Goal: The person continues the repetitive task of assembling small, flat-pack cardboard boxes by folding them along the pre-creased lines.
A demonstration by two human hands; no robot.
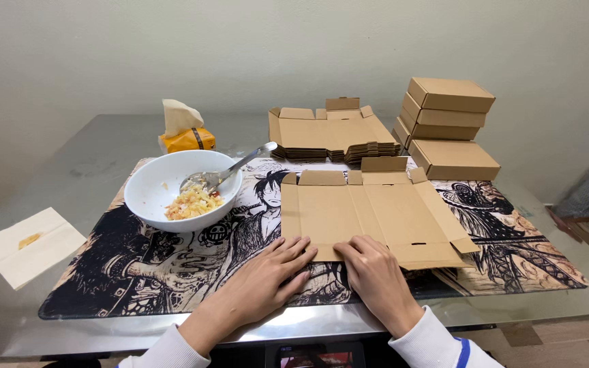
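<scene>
Both hands, left hand (267,276) and right hand (375,276), press flat, gripping nothing, on the near edge of the unfolded cardboard blank (369,215); folding likely follows.

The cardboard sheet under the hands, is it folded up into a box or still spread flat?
Spread flat. The cardboard sheet lies open on the printed mat, its flaps out, with both hands' fingers on its near edge.

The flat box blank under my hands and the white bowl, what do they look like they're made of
The box blank looks like matte brown cardboard, showing creased fold lines and tabs. The white bowl looks like glossy ceramic, though it could be melamine.
</scene>
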